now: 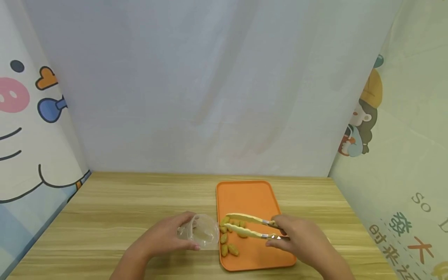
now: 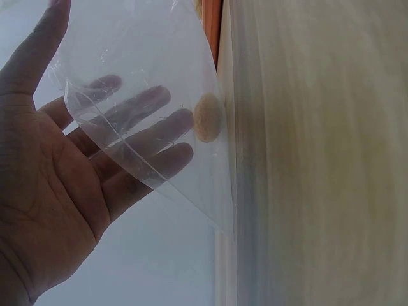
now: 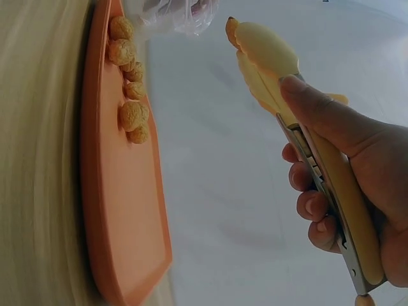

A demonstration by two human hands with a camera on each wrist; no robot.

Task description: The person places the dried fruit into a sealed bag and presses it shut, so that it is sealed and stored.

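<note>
My left hand (image 1: 171, 235) holds a clear plastic bag (image 1: 204, 232) with its round mouth facing the tray. In the left wrist view, fingers show through the film of the bag (image 2: 159, 57), and a brown piece (image 2: 207, 118) is seen through it. My right hand (image 1: 302, 237) grips metal tongs (image 1: 245, 231) with cream-coloured tips, spread apart over golden-brown lumpy pieces (image 1: 232, 249). A brown bit (image 3: 232, 32) shows at the end of the tongs in the right wrist view; whether they pinch it I cannot tell.
An orange tray (image 1: 245, 198) lies on the wood-grain table (image 1: 157, 194), with several pieces along its left side. A pale cloth (image 1: 182, 97) hangs behind the table, and printed cloths (image 1: 395, 163) stand at both sides.
</note>
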